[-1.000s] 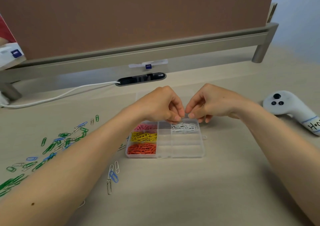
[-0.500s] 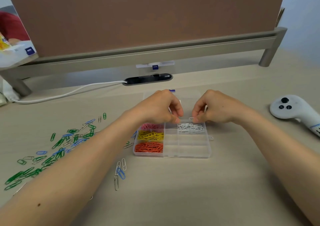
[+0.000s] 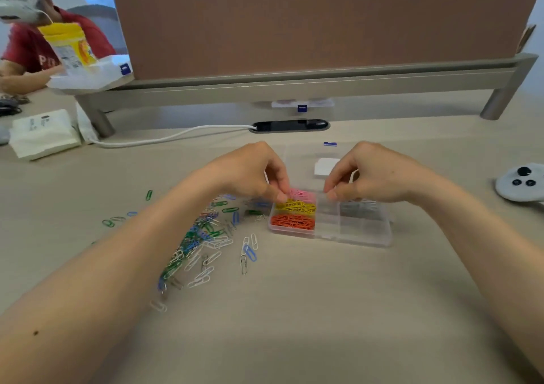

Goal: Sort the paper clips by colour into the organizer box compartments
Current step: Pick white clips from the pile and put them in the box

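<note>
Left hand (image 3: 250, 174) shifted left, now over pink clips (image 3: 300, 193).

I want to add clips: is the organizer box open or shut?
Open: the box shows its clear lid lying flat behind it, orange clips uncovered.

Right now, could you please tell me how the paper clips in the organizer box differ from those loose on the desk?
The boxed clips occupy separate organizer box compartments by colour: pink, yellow, orange, white; the loose clips lie scattered and mixed. The loose clips include green and blue; the boxed clips do not. Both are paper clips of similar shape.
</note>
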`<state>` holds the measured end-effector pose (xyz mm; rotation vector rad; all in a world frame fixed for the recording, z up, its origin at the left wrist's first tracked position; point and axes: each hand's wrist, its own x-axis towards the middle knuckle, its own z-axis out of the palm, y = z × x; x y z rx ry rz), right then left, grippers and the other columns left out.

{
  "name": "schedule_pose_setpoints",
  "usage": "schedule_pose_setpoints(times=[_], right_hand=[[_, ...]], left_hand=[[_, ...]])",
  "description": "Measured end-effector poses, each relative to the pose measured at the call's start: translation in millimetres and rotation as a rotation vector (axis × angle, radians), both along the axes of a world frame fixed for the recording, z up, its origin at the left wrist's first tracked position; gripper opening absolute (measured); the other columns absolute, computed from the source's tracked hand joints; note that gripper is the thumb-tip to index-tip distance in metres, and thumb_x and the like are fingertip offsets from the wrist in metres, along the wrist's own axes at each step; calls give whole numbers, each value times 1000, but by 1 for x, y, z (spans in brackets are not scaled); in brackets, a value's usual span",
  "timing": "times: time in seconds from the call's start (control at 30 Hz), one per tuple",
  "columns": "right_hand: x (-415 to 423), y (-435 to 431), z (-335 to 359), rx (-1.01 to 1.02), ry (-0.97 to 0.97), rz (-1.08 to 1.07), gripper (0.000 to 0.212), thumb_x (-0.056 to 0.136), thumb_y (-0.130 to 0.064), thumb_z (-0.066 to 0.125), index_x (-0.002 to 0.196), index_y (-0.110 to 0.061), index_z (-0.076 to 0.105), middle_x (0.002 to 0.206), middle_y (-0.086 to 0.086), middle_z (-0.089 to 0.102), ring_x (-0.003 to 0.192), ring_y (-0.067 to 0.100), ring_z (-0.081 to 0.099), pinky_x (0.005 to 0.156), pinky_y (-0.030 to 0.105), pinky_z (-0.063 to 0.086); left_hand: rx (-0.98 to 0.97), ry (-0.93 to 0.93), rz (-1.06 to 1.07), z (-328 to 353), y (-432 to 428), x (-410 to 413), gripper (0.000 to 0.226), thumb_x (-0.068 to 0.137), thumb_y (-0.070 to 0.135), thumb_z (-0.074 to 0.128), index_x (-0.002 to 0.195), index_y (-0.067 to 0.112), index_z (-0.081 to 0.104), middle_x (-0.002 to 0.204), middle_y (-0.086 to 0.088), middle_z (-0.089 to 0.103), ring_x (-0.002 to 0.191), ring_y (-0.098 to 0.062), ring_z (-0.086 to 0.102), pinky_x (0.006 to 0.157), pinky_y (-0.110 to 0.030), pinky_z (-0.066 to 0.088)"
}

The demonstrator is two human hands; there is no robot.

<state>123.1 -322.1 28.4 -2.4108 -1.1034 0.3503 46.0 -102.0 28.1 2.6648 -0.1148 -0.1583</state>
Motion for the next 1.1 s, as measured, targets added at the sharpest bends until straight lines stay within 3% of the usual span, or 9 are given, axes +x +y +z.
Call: schedule_pose_setpoints(times=[0.1,0.2,0.33,0.57,0.73,0.83,0.9,1.0,1.1], right_hand=[[-30,31,-7,-55,-78,136,5,77,-31,80,81,-32,78,74,-14,71,70,2,61,65,21,46],[-45,57,-17,-62,-114,229,7,75,-30,81,80,-31,77,70,-11,70,67,3,58,63,19,45],[-49,82,-28,-116,-169,354,16,76,-32,81,92,-33,78,68,-10,63,63,3,53,58,14,39],[-52,86,-42,-105,-183,438,20,79,-33,78,98,-38,77,74,-5,58,70,9,51,62,23,39],[-57,83,-48,-82,-232,433,13,80,-36,77,92,-39,76,74,-6,52,71,4,48,67,34,45],[-61,83,-49,-103,-263,422,5,82,-34,76,87,-35,75,73,-8,48,70,2,46,70,37,47],[-65,82,-49,-108,-293,417,2,83,-31,75,84,-32,74,73,-9,47,69,2,45,70,36,46],[-68,80,-47,-83,-320,382,12,81,-31,78,75,-33,67,72,-10,49,68,1,46,67,32,44],[-68,79,-45,-79,-321,357,11,80,-34,79,84,-29,69,72,-12,49,68,2,45,65,29,40]], left_hand=[[55,141,-27,-4,22,-29,15,71,26,86,79,31,75,72,12,71,64,-3,60,66,-21,48],[35,250,-38,-14,35,-46,21,68,27,88,85,28,76,72,9,70,66,-19,63,67,-27,50],[-42,204,-66,-24,39,-53,23,68,25,88,89,28,78,66,12,64,58,-2,52,61,-16,41],[-121,135,-49,-42,41,-66,17,71,28,86,86,28,78,80,-6,67,62,-7,53,58,-19,39],[-76,86,-16,-42,35,-75,8,76,23,82,81,27,76,72,6,67,58,2,52,57,-9,37],[31,57,-8,-44,31,-79,7,81,26,78,79,30,72,69,13,64,58,2,51,57,-11,39],[86,31,3,-45,29,-81,7,83,27,76,79,29,70,68,14,62,58,1,50,57,-14,40],[108,-2,14,-44,27,-86,8,81,27,77,79,26,69,68,13,62,58,1,51,57,-13,40],[76,-47,31,-45,28,-88,14,77,30,81,82,25,69,72,10,64,59,1,51,57,-10,40]])
